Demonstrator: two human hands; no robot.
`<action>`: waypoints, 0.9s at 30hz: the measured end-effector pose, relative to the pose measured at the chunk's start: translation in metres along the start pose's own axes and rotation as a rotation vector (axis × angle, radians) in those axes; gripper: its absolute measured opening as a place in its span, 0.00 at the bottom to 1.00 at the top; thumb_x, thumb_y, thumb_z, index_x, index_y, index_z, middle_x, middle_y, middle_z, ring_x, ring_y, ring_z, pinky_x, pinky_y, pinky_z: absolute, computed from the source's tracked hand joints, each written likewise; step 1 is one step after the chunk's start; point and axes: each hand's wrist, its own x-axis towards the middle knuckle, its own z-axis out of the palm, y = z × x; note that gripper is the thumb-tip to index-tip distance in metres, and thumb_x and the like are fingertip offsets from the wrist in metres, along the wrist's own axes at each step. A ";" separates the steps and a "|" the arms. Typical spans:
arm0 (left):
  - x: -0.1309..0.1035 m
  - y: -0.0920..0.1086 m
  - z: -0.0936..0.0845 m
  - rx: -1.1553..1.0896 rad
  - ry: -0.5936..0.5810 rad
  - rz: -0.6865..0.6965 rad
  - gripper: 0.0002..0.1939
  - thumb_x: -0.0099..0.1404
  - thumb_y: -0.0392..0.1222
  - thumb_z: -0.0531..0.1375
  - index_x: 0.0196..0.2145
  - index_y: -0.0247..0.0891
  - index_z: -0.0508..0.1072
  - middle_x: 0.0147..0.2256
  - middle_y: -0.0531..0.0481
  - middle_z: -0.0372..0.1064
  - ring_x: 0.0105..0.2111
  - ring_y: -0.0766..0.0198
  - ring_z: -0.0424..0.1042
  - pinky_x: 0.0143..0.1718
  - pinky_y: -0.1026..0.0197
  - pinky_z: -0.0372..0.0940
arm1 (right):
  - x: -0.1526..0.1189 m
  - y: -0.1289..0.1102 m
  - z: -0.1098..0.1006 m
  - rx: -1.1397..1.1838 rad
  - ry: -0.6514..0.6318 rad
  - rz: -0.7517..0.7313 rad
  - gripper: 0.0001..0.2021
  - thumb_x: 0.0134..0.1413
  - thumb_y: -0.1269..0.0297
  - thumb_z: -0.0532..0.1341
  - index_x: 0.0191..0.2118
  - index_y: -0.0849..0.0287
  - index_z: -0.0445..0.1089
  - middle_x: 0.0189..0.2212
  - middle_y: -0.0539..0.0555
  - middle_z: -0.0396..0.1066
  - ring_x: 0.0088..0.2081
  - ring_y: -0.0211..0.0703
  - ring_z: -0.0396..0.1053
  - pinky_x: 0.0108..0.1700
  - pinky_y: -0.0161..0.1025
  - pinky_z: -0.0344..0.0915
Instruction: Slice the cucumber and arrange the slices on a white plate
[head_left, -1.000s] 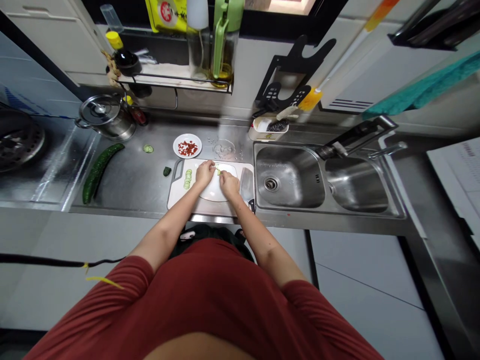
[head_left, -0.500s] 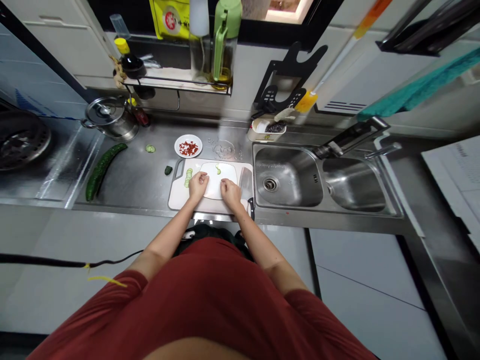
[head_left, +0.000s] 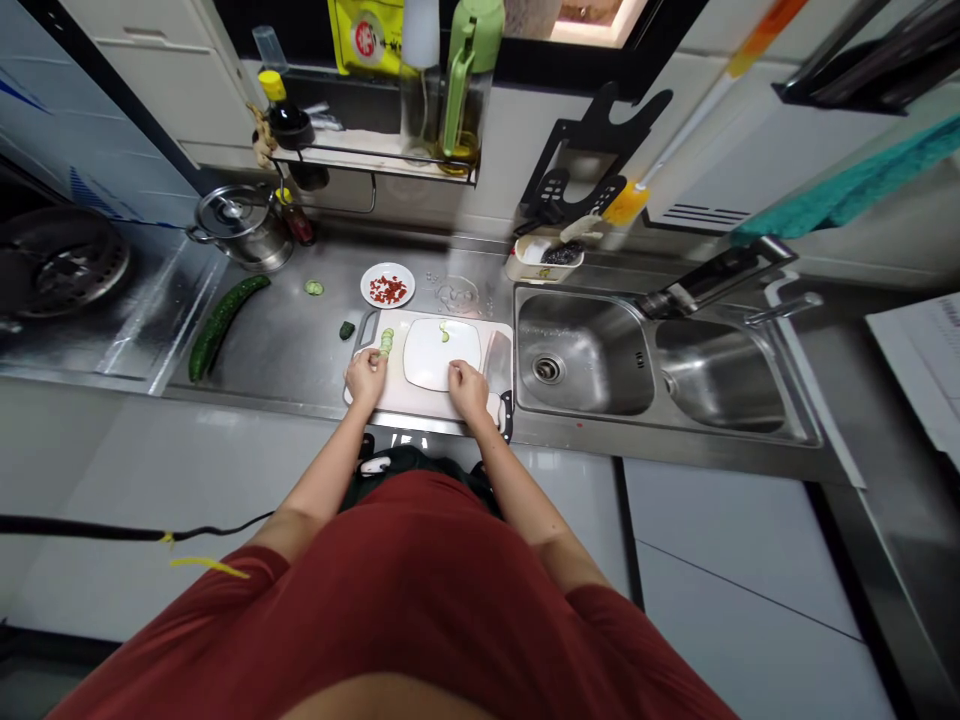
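Note:
On the cutting board (head_left: 390, 398) lies a white square plate (head_left: 431, 365) with a few cucumber slices (head_left: 444, 332) near its far edge. My left hand (head_left: 366, 378) is at the board's left side, fingers pinched at the near end of a row of overlapping cucumber slices (head_left: 387, 340). Over the plate's right edge, my right hand (head_left: 469, 390) has its fingers curled together; whatever they hold, if anything, is too small to make out. A knife (head_left: 498, 355) lies on the board's right side, its black handle toward me.
Behind the board stands a white plate of chopped red pieces (head_left: 388, 290). A whole cucumber (head_left: 225, 325), a cucumber end (head_left: 346, 329) and loose slices (head_left: 314, 287) lie to the left, near a steel pot (head_left: 244, 228). The double sink (head_left: 585, 350) is on the right.
My left hand has moved left from the plate to the row of cucumber slices. My right hand stays by the plate's right edge. The view has shifted slightly.

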 end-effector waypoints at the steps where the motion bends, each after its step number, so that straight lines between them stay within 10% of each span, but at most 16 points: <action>1: -0.001 -0.001 -0.002 0.031 -0.005 -0.011 0.13 0.63 0.46 0.57 0.44 0.41 0.74 0.37 0.48 0.72 0.42 0.57 0.70 0.47 0.57 0.57 | -0.001 0.000 0.000 0.009 0.006 -0.002 0.17 0.64 0.62 0.50 0.50 0.58 0.73 0.44 0.57 0.76 0.43 0.48 0.72 0.46 0.39 0.63; 18: 0.000 -0.001 0.002 0.130 -0.013 -0.075 0.07 0.61 0.44 0.59 0.37 0.41 0.71 0.41 0.46 0.72 0.46 0.53 0.68 0.50 0.51 0.54 | -0.009 0.008 0.002 0.077 0.033 0.032 0.17 0.63 0.61 0.51 0.47 0.56 0.75 0.41 0.56 0.77 0.41 0.48 0.72 0.44 0.40 0.64; 27: 0.003 0.019 -0.001 -0.307 0.032 -0.049 0.06 0.58 0.43 0.62 0.33 0.40 0.72 0.30 0.51 0.71 0.32 0.63 0.67 0.39 0.61 0.60 | -0.008 -0.004 -0.002 0.191 0.060 -0.003 0.18 0.61 0.58 0.51 0.46 0.58 0.74 0.38 0.56 0.76 0.38 0.46 0.71 0.43 0.40 0.64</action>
